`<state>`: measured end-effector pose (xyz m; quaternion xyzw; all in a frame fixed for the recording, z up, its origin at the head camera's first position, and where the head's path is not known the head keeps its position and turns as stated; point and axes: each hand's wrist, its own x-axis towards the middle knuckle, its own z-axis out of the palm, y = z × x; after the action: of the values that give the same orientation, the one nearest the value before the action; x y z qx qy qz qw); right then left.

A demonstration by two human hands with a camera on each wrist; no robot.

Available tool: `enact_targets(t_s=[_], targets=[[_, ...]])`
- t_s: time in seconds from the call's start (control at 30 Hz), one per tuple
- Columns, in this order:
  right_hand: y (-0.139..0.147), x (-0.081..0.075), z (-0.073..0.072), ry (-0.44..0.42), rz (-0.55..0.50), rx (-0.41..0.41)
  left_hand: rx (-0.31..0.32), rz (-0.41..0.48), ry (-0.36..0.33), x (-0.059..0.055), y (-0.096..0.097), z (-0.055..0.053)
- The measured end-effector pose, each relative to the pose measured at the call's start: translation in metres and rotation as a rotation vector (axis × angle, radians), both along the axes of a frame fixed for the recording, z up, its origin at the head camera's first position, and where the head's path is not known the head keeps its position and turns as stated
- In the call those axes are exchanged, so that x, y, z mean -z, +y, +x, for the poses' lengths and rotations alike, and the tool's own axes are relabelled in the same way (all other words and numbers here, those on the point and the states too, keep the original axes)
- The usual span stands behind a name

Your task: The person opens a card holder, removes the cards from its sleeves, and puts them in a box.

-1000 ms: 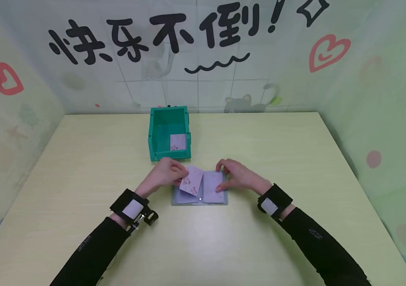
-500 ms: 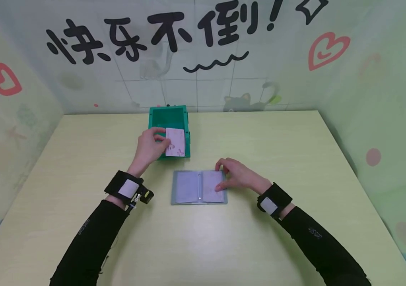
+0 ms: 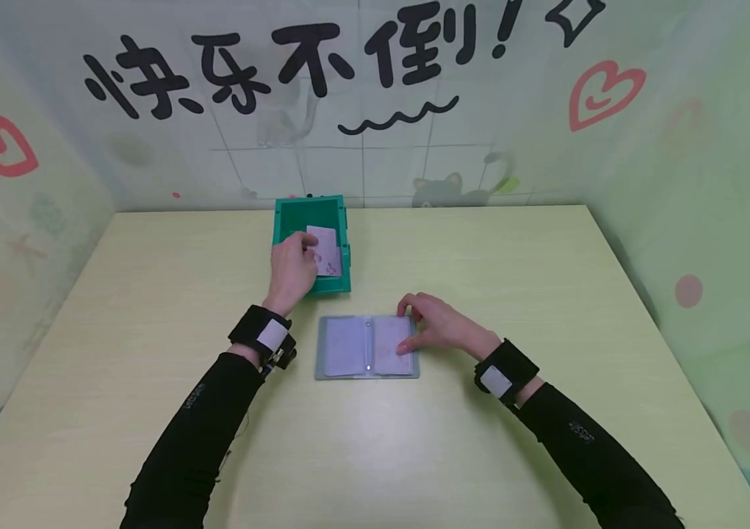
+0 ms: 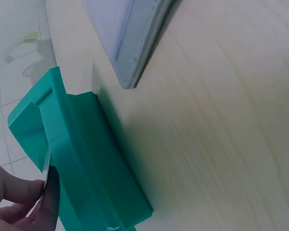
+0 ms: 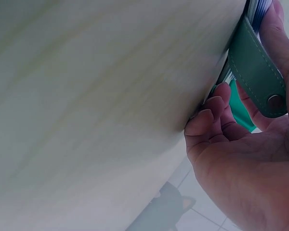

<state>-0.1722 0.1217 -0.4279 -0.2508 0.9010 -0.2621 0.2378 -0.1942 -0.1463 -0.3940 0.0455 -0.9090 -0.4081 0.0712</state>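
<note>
My left hand reaches over the near left wall of a green plastic bin. Between thumb and fingers it pinches a small pinkish card with a flower print; in the left wrist view the card shows edge-on. A second card seems to overlap it, but I cannot tell fully. Closer to me, a small card album lies open flat on the table, a ring spine down its middle. My right hand holds its right edge, thumb on the page. In the right wrist view, the album's green snap strap hangs beside the fingers.
The pale wooden table carries the bin near its back edge and the album in front of it. A printed fabric backdrop stands behind and on both sides.
My left hand has carried the card away from the album's left page, up and back into the bin, where it is now lower. The right hand and album stay put.
</note>
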Motion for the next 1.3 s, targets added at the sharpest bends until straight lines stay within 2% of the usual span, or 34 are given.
enact_targets(t_s=[0.17, 0.37, 0.5, 0.67, 0.93, 1.07, 1.23, 1.3], targets=[[0.000, -0.001, 0.001, -0.005, -0.004, 0.004, 0.060, -0.066, -0.061, 0.005, 0.004, -0.002], [0.000, -0.001, 0.001, -0.002, -0.003, 0.000, 0.114, -0.132, -0.072, 0.015, 0.004, -0.006], [0.000, -0.001, 0.001, -0.005, -0.003, 0.002, 0.143, -0.166, -0.105, 0.020, 0.005, -0.006], [0.001, 0.000, 0.001, 0.002, -0.003, 0.005, 0.137, -0.213, -0.167, 0.020, 0.009, -0.005], [0.000, -0.002, 0.002, -0.008, 0.000, 0.014, 0.125, -0.248, -0.192, 0.017, 0.012, -0.001], [-0.001, -0.003, 0.002, -0.016, 0.006, 0.019, 0.130, -0.263, -0.135, 0.018, 0.013, 0.003], [-0.002, -0.006, 0.004, -0.012, 0.019, 0.025, 0.120, -0.287, 0.050, 0.022, 0.018, 0.016], [-0.002, -0.007, 0.005, -0.002, 0.024, 0.024, 0.154, -0.270, 0.090, 0.021, 0.022, 0.025]])
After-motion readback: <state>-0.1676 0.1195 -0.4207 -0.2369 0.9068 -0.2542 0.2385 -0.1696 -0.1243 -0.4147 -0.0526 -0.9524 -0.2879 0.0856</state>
